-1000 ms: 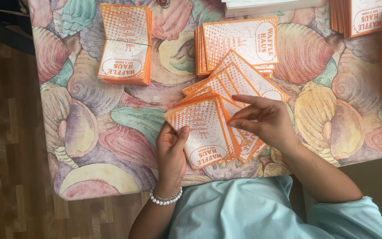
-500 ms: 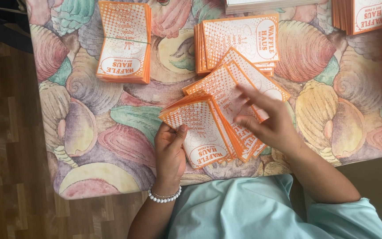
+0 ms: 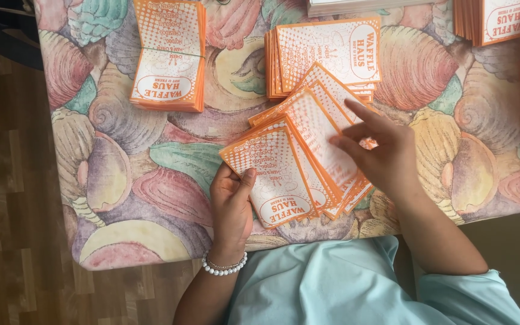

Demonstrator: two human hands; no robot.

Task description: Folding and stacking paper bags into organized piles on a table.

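Left hand (image 3: 231, 201) pinching fanned orange paper bags (image 3: 284, 174) at near-left edge, fan running up-right; right hand (image 3: 380, 153) spread open, fingertips resting on upper sheets, gripping nothing

A fanned stack of paper bags (image 3: 299, 162) lies on the table (image 3: 121, 198) near its front edge, straight before the person. The left hand (image 3: 231, 201) holds the fan's left front corner, thumb on top; the right hand (image 3: 380, 153) rests on the fan's right side, its fingers (image 3: 347, 144) touching the upper bags. Just behind the fan lies a second stack of bags (image 3: 329, 51). To the left of that, well apart, sits a banded bundle of bags (image 3: 170, 54). At the table's far right corner lies another bundle (image 3: 495, 18).
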